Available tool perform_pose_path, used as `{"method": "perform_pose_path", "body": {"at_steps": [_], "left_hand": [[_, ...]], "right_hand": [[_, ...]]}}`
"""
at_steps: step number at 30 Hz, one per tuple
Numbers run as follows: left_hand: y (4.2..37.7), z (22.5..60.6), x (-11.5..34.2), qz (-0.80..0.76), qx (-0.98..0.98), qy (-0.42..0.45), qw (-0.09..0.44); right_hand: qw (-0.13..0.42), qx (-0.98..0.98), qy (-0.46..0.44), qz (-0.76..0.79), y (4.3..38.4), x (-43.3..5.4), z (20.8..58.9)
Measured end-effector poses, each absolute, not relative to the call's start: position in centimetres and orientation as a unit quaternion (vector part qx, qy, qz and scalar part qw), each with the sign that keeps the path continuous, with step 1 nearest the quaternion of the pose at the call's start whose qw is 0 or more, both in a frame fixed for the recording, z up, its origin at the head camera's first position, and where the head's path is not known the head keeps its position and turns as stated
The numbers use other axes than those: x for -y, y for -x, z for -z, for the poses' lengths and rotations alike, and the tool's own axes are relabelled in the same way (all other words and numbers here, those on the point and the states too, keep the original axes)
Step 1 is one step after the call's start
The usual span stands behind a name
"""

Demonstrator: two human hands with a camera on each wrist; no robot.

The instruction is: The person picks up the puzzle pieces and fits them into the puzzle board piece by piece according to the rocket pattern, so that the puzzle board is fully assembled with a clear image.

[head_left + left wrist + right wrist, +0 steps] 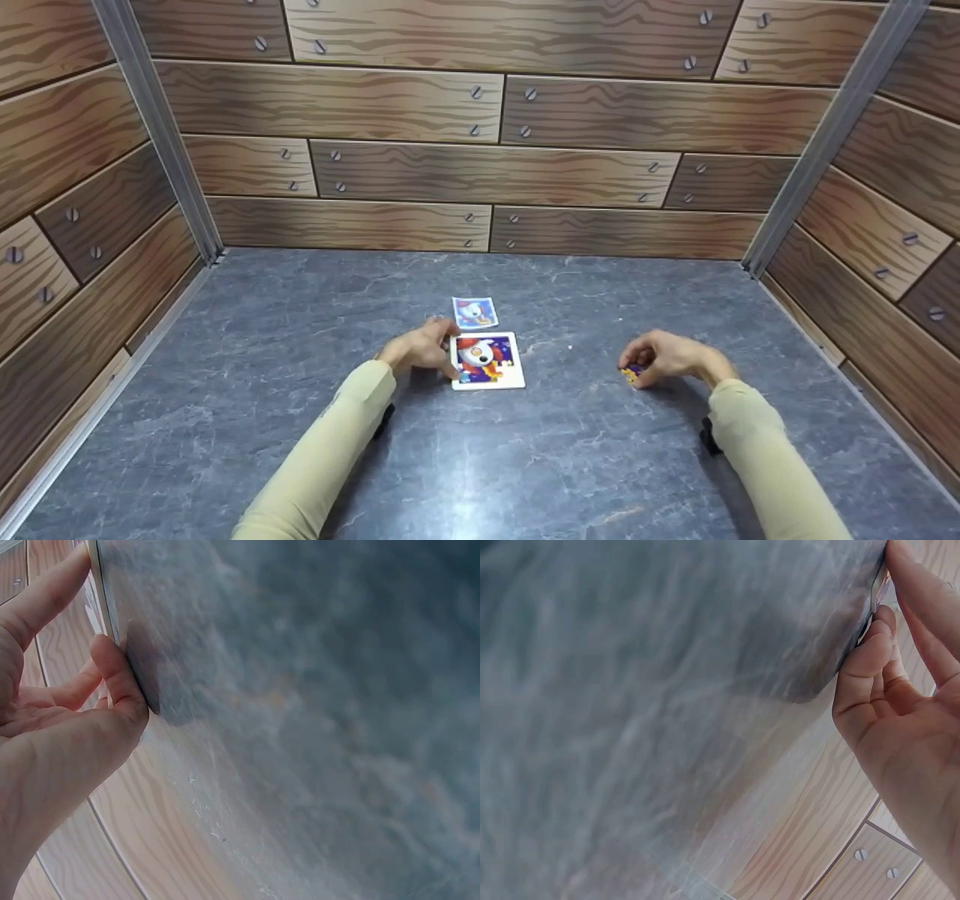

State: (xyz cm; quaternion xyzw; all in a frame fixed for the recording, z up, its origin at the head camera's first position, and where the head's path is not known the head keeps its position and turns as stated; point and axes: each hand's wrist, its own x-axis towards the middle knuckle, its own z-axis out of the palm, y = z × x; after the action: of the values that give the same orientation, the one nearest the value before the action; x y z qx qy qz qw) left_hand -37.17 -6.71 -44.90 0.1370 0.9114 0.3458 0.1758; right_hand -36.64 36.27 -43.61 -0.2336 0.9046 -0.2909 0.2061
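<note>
A white-framed jigsaw puzzle board (519, 361) lies flat on the table, its picture a white, red and purple cartoon figure. White patches show at the picture's right and lower right. Along the board's left edge rests my left hand (421, 346), thumb at the lower corner and a finger at the upper one. In the left wrist view its fingers (120, 679) touch down at that edge. Off to the right, my right hand (667, 357) pinches a purple and orange puzzle piece (631, 373) between thumb and fingers, close over the table. Fingers partly cover the piece.
Just behind the board lies a small picture card (475, 312) with a similar figure. Tiny light specks dot the grey marbled table (585, 465) between the hands. Wood-patterned walls (480, 172) with metal corner posts enclose the back and both sides.
</note>
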Motion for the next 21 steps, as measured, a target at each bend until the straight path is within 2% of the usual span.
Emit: {"method": "perform_pose_path", "body": {"at_steps": [10, 16, 21], "left_hand": [[37.2, 45.0, 6.8, -0.342, -0.914, -0.142, 0.166], [37.1, 45.0, 6.8, -0.342, -0.913, -0.151, 0.161], [37.2, 45.0, 6.8, -0.341, -0.914, -0.156, 0.157]], "right_hand": [[0.194, -0.898, 0.212, 0.332, 36.6, -35.9, 43.7], [0.216, -0.880, 0.154, 0.393, 36.3, -35.4, 43.6], [0.217, -0.860, 0.149, 0.438, 36.5, -34.3, 43.7]]}}
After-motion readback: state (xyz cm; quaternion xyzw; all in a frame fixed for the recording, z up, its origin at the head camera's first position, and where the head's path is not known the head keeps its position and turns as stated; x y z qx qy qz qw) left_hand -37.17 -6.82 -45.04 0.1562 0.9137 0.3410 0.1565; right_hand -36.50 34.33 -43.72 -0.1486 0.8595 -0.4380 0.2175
